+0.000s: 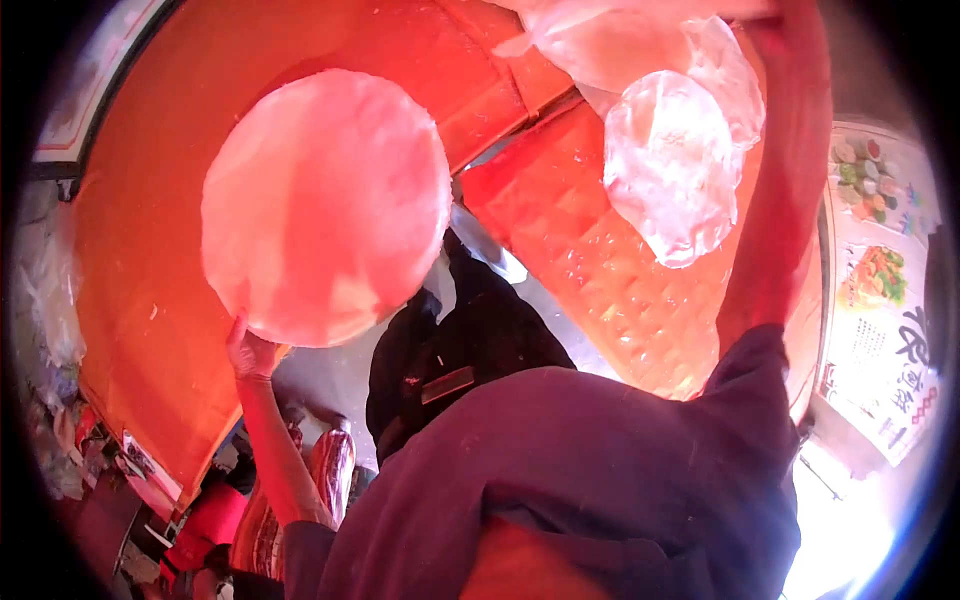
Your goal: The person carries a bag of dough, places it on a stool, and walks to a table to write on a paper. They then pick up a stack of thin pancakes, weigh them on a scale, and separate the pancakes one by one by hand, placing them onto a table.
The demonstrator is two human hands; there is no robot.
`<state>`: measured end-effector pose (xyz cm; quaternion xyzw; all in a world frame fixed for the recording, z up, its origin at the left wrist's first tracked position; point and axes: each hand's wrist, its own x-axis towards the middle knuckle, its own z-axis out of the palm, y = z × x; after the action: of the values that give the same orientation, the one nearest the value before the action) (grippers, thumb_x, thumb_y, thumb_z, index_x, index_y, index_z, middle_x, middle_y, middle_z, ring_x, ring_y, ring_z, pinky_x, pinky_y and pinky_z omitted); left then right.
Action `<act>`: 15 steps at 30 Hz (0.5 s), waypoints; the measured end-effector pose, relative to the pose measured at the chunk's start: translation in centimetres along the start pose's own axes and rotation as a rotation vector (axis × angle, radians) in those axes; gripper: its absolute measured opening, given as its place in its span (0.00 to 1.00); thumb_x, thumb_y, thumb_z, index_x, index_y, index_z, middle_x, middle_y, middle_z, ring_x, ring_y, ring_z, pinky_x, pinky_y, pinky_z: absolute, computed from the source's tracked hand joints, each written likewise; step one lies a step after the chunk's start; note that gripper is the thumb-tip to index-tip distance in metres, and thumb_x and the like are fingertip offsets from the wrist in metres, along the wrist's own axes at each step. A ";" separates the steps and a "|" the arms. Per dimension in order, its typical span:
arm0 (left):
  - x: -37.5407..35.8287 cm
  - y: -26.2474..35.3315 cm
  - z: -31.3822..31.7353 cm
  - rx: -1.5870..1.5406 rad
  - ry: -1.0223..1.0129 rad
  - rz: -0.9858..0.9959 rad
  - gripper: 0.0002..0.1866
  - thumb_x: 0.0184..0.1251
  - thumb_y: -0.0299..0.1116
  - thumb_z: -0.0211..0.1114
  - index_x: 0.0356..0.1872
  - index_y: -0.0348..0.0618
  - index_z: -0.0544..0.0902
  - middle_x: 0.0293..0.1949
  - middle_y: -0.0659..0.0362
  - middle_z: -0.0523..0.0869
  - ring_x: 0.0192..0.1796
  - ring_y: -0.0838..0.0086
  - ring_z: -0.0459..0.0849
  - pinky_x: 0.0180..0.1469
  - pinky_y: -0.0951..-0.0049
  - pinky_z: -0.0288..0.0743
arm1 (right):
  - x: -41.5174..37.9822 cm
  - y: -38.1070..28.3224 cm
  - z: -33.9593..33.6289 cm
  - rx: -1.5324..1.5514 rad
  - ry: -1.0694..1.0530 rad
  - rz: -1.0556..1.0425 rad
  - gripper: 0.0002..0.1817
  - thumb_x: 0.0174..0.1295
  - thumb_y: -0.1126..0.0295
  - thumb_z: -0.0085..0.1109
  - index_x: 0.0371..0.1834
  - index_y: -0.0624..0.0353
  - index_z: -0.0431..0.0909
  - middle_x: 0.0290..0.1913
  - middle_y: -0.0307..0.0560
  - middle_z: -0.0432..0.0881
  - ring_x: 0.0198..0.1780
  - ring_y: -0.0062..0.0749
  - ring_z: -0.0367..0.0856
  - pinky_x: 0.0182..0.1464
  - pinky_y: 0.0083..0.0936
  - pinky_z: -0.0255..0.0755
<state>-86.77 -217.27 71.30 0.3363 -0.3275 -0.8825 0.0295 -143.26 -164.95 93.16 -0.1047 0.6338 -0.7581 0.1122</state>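
A large round pale flatbread (325,210), or a stack of them, lies over the orange surface and its front edge. At its near left edge is my left hand (252,352), closed on the rim with the thumb on top and the other fingers hidden beneath. My right arm reaches to the top right, where my right hand (768,18) is blurred and cut off by the frame's edge. Beside it spread thin, see-through flatbreads (610,50), overlapping and smeared by motion. Another thin wrinkled flatbread (672,165) rests on the quilted orange pad (570,260).
An orange covered table (130,270) curves along the left, with a gap between it and the pad. A poster with food pictures (880,290) stands at the right. Bags and clutter (60,400) lie at lower left. My dark apron (470,340) touches the gap.
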 end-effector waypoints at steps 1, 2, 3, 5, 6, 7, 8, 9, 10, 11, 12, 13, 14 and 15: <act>0.1 -0.2 -0.5 -0.015 0.003 -0.032 0.37 0.65 0.42 0.63 0.73 0.43 0.60 0.70 0.55 0.66 0.71 0.58 0.65 0.71 0.51 0.59 | -1.5 1.0 -4.2 -0.025 0.086 0.039 0.15 0.61 0.72 0.58 0.52 0.59 0.78 0.50 0.40 0.81 0.45 0.24 0.81 0.44 0.22 0.78; 0.3 -0.4 -1.1 -0.025 -0.011 -0.020 0.38 0.65 0.42 0.63 0.73 0.44 0.60 0.70 0.55 0.66 0.71 0.58 0.65 0.71 0.50 0.58 | -3.4 2.7 -6.9 -0.037 0.164 0.084 0.18 0.61 0.73 0.58 0.55 0.58 0.77 0.51 0.39 0.81 0.47 0.23 0.80 0.43 0.21 0.77; 0.4 -0.6 -1.8 -0.034 -0.023 -0.010 0.38 0.65 0.42 0.63 0.73 0.44 0.60 0.70 0.55 0.66 0.71 0.58 0.65 0.72 0.50 0.58 | -6.2 5.0 -8.7 -0.049 0.246 0.132 0.20 0.60 0.73 0.58 0.58 0.58 0.76 0.53 0.39 0.80 0.48 0.22 0.79 0.43 0.20 0.77; 0.1 -0.8 -2.0 -0.061 -0.062 0.020 0.37 0.65 0.42 0.63 0.73 0.45 0.60 0.70 0.55 0.66 0.71 0.58 0.65 0.72 0.50 0.57 | -12.7 10.6 -5.4 -0.001 0.416 0.142 0.13 0.59 0.69 0.62 0.48 0.56 0.76 0.37 0.38 0.78 0.33 0.22 0.77 0.28 0.20 0.70; -0.3 -0.9 -1.3 -0.080 -0.090 0.042 0.37 0.65 0.42 0.63 0.73 0.44 0.61 0.71 0.55 0.66 0.71 0.58 0.65 0.72 0.50 0.57 | -15.9 13.4 -3.7 0.023 0.501 0.143 0.11 0.59 0.67 0.64 0.42 0.55 0.77 0.30 0.37 0.78 0.25 0.22 0.75 0.21 0.21 0.67; -0.4 -1.1 -0.8 -0.099 -0.118 0.066 0.36 0.65 0.42 0.63 0.72 0.44 0.61 0.71 0.54 0.66 0.71 0.58 0.65 0.72 0.50 0.57 | -19.0 15.4 -3.8 -0.088 0.593 0.278 0.13 0.59 0.67 0.65 0.44 0.59 0.77 0.30 0.40 0.79 0.24 0.24 0.76 0.21 0.22 0.68; -0.4 -1.3 -0.9 -0.103 -0.099 0.090 0.35 0.66 0.42 0.62 0.72 0.44 0.62 0.71 0.54 0.66 0.71 0.58 0.65 0.72 0.50 0.57 | -21.6 16.9 -3.5 -0.200 0.678 0.417 0.14 0.58 0.68 0.65 0.45 0.62 0.77 0.30 0.42 0.80 0.23 0.26 0.77 0.21 0.22 0.69; -0.6 -1.6 -1.2 -0.104 -0.073 0.117 0.35 0.66 0.42 0.62 0.72 0.44 0.62 0.71 0.54 0.66 0.71 0.58 0.65 0.72 0.51 0.57 | -23.4 17.8 -2.6 -0.310 0.756 0.561 0.16 0.58 0.69 0.66 0.46 0.66 0.78 0.30 0.44 0.81 0.23 0.28 0.78 0.22 0.23 0.70; -1.0 -1.8 -1.6 -0.103 -0.045 0.146 0.34 0.66 0.42 0.62 0.71 0.43 0.63 0.71 0.54 0.65 0.71 0.58 0.65 0.73 0.51 0.56 | -24.5 18.0 -0.4 -0.386 0.726 0.525 0.18 0.59 0.68 0.66 0.49 0.68 0.77 0.31 0.46 0.81 0.24 0.28 0.80 0.23 0.23 0.72; -1.1 -1.9 -1.7 -0.086 -0.015 0.145 0.34 0.66 0.42 0.62 0.71 0.43 0.62 0.71 0.54 0.65 0.71 0.58 0.65 0.73 0.51 0.56 | -25.2 18.2 2.4 -0.459 0.693 0.495 0.21 0.59 0.68 0.66 0.52 0.69 0.75 0.33 0.47 0.82 0.26 0.29 0.81 0.24 0.24 0.73; -1.0 -1.9 -1.7 -0.066 0.022 0.143 0.34 0.66 0.41 0.62 0.71 0.42 0.62 0.71 0.54 0.65 0.71 0.58 0.65 0.73 0.52 0.56 | -25.4 17.9 5.9 -0.497 0.624 0.496 0.22 0.59 0.69 0.65 0.54 0.69 0.74 0.36 0.49 0.82 0.27 0.28 0.81 0.28 0.23 0.76; -1.1 -1.6 -1.6 -0.042 0.065 0.149 0.34 0.66 0.40 0.62 0.71 0.42 0.61 0.71 0.54 0.65 0.71 0.58 0.65 0.73 0.52 0.56 | -26.1 17.8 9.7 -0.439 0.434 0.373 0.22 0.59 0.69 0.65 0.55 0.68 0.75 0.36 0.49 0.83 0.30 0.27 0.82 0.32 0.22 0.77; -1.4 -1.1 0.1 -0.026 0.054 0.158 0.35 0.66 0.40 0.63 0.71 0.41 0.60 0.70 0.55 0.66 0.70 0.59 0.65 0.72 0.53 0.58 | -26.1 17.1 14.1 -0.406 0.223 0.371 0.21 0.60 0.70 0.63 0.55 0.67 0.75 0.37 0.48 0.83 0.34 0.25 0.82 0.36 0.21 0.77; -1.5 -0.6 2.7 -0.009 0.041 0.163 0.36 0.66 0.40 0.63 0.72 0.40 0.58 0.70 0.55 0.67 0.70 0.60 0.66 0.71 0.54 0.60 | -25.7 19.2 16.4 -0.270 0.054 0.413 0.20 0.62 0.73 0.61 0.57 0.65 0.74 0.42 0.45 0.82 0.39 0.26 0.82 0.41 0.23 0.78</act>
<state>-87.15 -214.85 73.29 0.3263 -0.3491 -0.8716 0.1094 -113.07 -175.86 76.69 0.0332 0.7401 -0.6301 0.2326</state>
